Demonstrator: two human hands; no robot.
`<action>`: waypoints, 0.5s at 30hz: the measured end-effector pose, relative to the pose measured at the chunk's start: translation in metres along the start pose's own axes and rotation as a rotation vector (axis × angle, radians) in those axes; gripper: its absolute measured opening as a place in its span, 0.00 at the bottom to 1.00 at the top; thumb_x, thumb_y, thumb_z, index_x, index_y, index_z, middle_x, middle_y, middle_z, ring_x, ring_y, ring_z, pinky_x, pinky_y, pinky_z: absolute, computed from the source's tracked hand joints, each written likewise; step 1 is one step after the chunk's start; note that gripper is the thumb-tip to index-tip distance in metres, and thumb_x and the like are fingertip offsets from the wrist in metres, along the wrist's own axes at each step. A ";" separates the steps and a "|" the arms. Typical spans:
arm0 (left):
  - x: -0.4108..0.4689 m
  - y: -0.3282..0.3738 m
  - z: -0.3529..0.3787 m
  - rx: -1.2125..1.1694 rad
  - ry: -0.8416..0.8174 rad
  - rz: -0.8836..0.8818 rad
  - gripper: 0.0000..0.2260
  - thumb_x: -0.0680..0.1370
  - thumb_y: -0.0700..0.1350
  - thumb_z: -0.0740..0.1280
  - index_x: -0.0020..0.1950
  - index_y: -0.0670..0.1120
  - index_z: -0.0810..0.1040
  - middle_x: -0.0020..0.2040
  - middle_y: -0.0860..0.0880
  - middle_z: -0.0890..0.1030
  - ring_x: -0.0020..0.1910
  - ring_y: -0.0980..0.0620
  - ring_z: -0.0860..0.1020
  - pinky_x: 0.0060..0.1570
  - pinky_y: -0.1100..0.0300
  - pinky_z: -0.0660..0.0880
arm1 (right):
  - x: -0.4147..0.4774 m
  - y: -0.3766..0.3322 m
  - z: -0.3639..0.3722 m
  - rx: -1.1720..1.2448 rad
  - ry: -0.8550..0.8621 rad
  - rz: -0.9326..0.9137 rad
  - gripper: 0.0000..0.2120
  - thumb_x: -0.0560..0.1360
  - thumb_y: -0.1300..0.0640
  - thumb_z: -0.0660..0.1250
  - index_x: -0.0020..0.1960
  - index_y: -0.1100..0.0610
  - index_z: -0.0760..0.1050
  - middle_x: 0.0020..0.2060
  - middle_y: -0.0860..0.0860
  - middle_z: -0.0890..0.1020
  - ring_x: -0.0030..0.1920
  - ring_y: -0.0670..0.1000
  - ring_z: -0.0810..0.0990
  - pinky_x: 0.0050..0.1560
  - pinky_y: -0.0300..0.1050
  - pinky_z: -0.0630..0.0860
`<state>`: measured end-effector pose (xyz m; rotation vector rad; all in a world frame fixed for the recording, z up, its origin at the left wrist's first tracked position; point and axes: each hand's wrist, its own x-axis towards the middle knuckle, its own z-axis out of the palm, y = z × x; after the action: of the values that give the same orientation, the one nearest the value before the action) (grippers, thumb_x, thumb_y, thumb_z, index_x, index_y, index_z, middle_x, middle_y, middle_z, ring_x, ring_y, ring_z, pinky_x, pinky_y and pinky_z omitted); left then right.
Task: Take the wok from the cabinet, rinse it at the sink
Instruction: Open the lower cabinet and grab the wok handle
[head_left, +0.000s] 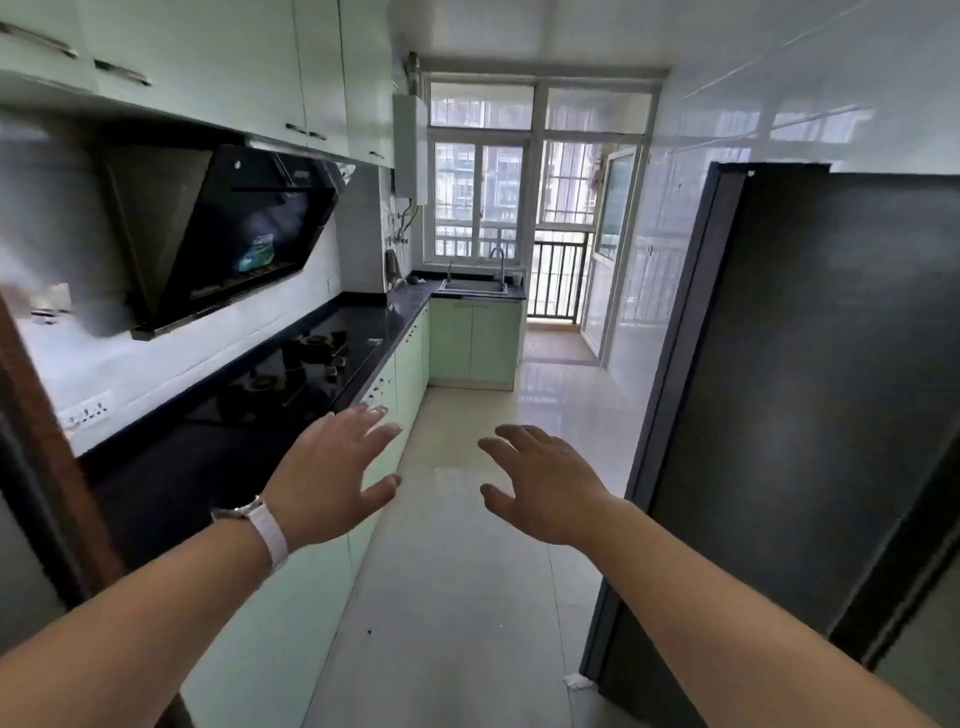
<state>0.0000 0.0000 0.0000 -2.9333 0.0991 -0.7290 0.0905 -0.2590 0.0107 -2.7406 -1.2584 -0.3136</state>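
Holding both arms out over the floor: I log left hand and right hand spread, palms down, gripping nothing. Wok not visible to me. Sink sits far off under the window; green base cabinets line the left.
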 end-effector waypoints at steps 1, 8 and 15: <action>0.009 -0.005 0.006 -0.022 -0.019 0.001 0.27 0.74 0.62 0.57 0.67 0.49 0.75 0.69 0.45 0.76 0.70 0.43 0.73 0.66 0.43 0.71 | 0.009 0.002 0.005 0.006 -0.009 0.007 0.29 0.81 0.41 0.58 0.79 0.51 0.60 0.78 0.53 0.63 0.78 0.54 0.58 0.75 0.52 0.59; 0.071 -0.056 0.075 -0.123 -0.042 0.015 0.26 0.76 0.61 0.54 0.69 0.51 0.73 0.70 0.46 0.75 0.71 0.44 0.71 0.67 0.45 0.70 | 0.087 0.022 0.045 -0.018 -0.055 0.116 0.29 0.81 0.39 0.58 0.79 0.49 0.61 0.78 0.51 0.63 0.78 0.53 0.58 0.75 0.50 0.58; 0.128 -0.077 0.116 -0.226 -0.007 0.057 0.26 0.75 0.62 0.56 0.69 0.51 0.73 0.68 0.45 0.76 0.69 0.43 0.73 0.65 0.43 0.72 | 0.133 0.040 0.065 -0.035 -0.076 0.178 0.29 0.81 0.40 0.58 0.79 0.49 0.61 0.79 0.51 0.63 0.78 0.53 0.59 0.75 0.50 0.59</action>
<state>0.1700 0.0760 -0.0324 -3.1301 0.2820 -0.7442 0.2146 -0.1755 -0.0226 -2.8938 -1.0243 -0.2183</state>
